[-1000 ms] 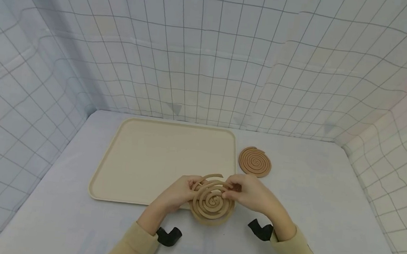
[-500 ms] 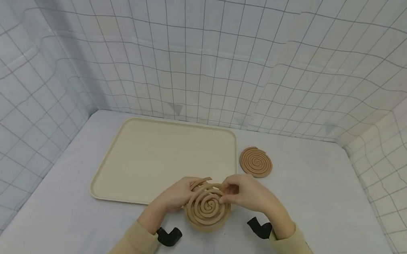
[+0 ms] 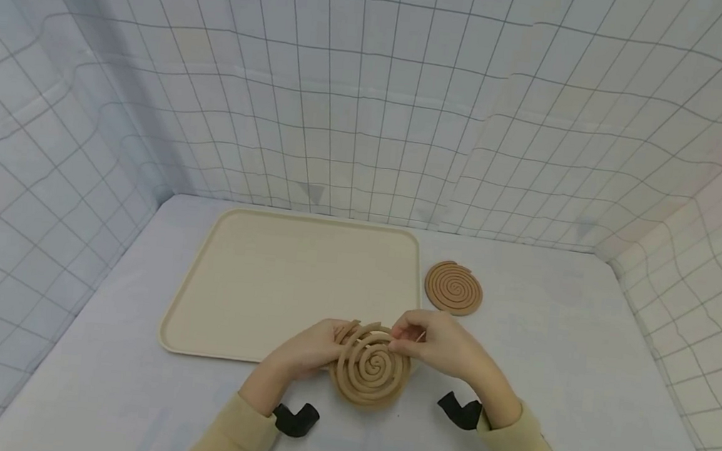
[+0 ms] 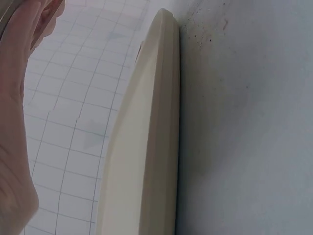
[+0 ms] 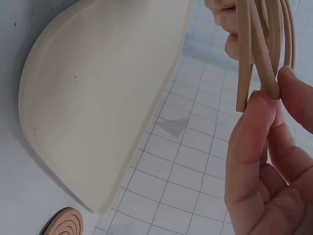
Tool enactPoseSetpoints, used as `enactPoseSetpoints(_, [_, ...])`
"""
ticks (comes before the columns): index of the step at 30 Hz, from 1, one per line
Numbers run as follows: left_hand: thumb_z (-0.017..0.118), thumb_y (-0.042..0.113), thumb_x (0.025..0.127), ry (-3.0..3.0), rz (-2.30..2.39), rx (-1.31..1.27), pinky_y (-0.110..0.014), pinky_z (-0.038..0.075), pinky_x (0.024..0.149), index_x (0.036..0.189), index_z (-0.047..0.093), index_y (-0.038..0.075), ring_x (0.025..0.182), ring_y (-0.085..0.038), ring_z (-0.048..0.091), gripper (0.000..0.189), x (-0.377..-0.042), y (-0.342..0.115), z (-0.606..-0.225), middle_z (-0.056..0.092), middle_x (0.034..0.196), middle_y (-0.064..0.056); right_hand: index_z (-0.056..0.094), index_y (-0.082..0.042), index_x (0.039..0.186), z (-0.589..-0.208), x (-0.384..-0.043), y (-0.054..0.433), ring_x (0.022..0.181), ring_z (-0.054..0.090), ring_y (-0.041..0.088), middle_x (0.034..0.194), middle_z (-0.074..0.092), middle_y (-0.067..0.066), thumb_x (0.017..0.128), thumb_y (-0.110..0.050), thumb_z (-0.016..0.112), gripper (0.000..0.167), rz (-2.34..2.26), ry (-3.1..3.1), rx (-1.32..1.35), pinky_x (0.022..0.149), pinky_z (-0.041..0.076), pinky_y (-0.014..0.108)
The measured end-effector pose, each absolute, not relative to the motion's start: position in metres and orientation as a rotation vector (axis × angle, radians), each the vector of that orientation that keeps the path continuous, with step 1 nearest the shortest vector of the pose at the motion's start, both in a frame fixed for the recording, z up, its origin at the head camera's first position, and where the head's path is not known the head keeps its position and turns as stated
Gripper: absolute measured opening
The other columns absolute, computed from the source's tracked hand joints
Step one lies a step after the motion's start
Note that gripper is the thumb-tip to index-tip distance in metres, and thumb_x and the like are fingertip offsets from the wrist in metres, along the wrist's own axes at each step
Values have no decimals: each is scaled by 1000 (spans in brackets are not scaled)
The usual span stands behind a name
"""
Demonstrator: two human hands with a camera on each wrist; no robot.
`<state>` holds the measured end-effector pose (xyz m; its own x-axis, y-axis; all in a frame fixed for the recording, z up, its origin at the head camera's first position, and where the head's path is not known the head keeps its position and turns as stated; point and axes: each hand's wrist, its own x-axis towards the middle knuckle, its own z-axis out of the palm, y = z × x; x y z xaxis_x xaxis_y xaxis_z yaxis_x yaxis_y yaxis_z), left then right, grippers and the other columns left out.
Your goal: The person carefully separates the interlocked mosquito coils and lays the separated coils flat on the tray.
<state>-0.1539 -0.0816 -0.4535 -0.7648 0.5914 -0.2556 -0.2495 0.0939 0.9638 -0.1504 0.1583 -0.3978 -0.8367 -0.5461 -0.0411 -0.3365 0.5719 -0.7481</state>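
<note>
Two interleaved tan mosquito coils (image 3: 370, 387) hang between my hands over the tray's near right corner. Their turns are spread partly apart, and two strip ends stick up at the far side. My left hand (image 3: 308, 346) grips the coils' left edge, its fingertips partly hidden behind them. At the upper right edge, my right hand (image 3: 444, 342) pinches a strip between thumb and fingers. The right wrist view shows the strips (image 5: 266, 63) edge-on, with one free end beside the pinching fingers. In the left wrist view, only part of my left hand (image 4: 14, 132) appears.
A cream tray (image 3: 291, 284) lies on the white table (image 3: 581, 359), left of centre. Just right of it, a flat, darker brown mosquito coil (image 3: 454, 288) rests on the table. A white gridded curtain (image 3: 371, 112) encloses the back and sides.
The held coils have shifted slightly left and nearer to me. Their raised strip end has dropped and moved left. Both hands keep hold, moving only slightly.
</note>
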Motion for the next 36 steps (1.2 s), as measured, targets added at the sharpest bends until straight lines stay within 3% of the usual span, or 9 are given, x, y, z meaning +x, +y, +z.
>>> enactPoseSetpoints(8, [66, 9, 93, 1718, 1895, 287, -23, 57, 71, 131, 51, -13, 81, -7, 66, 47, -151, -84, -457, 67, 98, -1, 71, -12, 100, -404, -147, 154, 79, 61, 7, 86, 67, -4, 90, -19, 72, 12, -1224, 2585, -621, 71, 54, 24])
enactPoseSetpoints(15, [65, 8, 93, 1741, 2022, 176, -23, 56, 82, 137, 45, -12, 99, -7, 63, 53, -145, -80, -459, 63, 122, -18, 70, -6, 104, -411, -145, 155, 74, 65, 13, 84, 68, 3, 90, -19, 72, 19, -1393, 2507, -354, 65, 56, 34])
enactPoseSetpoints(19, [63, 9, 95, 1678, 1995, 218, -23, 57, 73, 136, 45, -12, 84, -7, 68, 50, -144, -80, -458, 70, 102, -7, 70, -9, 101, -409, -145, 153, 77, 62, 10, 84, 67, -1, 88, -17, 74, 15, -1371, 2616, -422, 67, 53, 25])
enactPoseSetpoints(22, [59, 5, 95, 1588, 1963, 267, -23, 57, 65, 127, 52, -11, 71, -7, 69, 36, -146, -85, -455, 72, 84, 2, 70, -11, 100, -407, -146, 152, 79, 59, 7, 85, 65, -4, 88, -15, 74, 12, -1335, 2671, -548, 70, 53, 23])
enactPoseSetpoints(24, [56, 5, 97, 1532, 1938, 319, -22, 57, 64, 122, 56, -9, 69, -6, 69, 28, -148, -89, -453, 72, 81, 3, 70, -12, 99, -405, -146, 152, 79, 59, 6, 85, 64, -4, 89, -14, 73, 11, -1315, 2670, -630, 69, 54, 23])
enactPoseSetpoints(27, [52, 10, 101, 1482, 1907, 387, -23, 58, 67, 120, 56, -10, 74, -7, 71, 28, -149, -94, -450, 72, 85, 3, 69, -12, 98, -403, -147, 152, 79, 58, 4, 86, 64, -4, 89, -13, 72, 10, -1288, 2658, -719, 68, 54, 22])
enactPoseSetpoints(31, [47, 25, 105, 1493, 1873, 418, -23, 58, 72, 124, 53, -14, 81, -7, 70, 44, -149, -96, -449, 72, 92, 4, 68, -14, 96, -401, -148, 152, 81, 59, 4, 86, 65, -5, 88, -12, 73, 9, -1266, 2645, -752, 69, 53, 23])
enactPoseSetpoints(36, [45, 26, 105, 1543, 1870, 345, -23, 56, 75, 112, 65, -2, 86, -7, 66, 35, -149, -95, -452, 66, 99, 3, 68, -14, 96, -398, -148, 152, 81, 59, 4, 87, 66, -5, 85, -11, 76, 13, -1252, 2640, -770, 70, 53, 23])
